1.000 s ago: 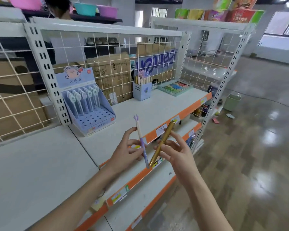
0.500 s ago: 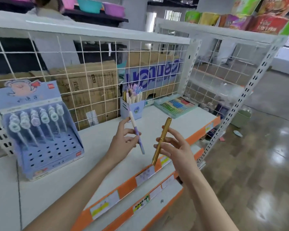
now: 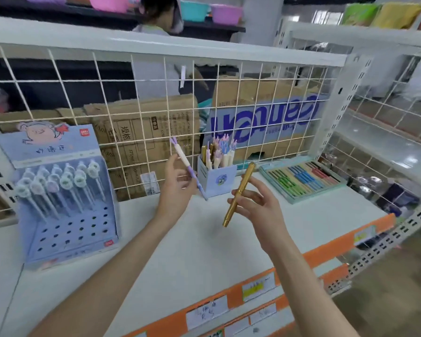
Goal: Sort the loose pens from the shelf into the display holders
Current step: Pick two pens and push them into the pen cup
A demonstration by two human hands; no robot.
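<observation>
We hold a lilac pen (image 3: 188, 170) in the left hand (image 3: 178, 188) and a gold pen (image 3: 238, 194) in the right hand (image 3: 258, 205), both raised near the cup (image 3: 218, 180), presumably for sorting.

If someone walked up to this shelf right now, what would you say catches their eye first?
Two hands raised mid-frame over the white shelf: the left hand holds a purple-and-cream pen, the right hand a gold pen. Just behind them stands a small blue pen cup already stuffed with similar pens. At far left stands a tall blue display stand, its back rows filled and its front holes empty.
</observation>
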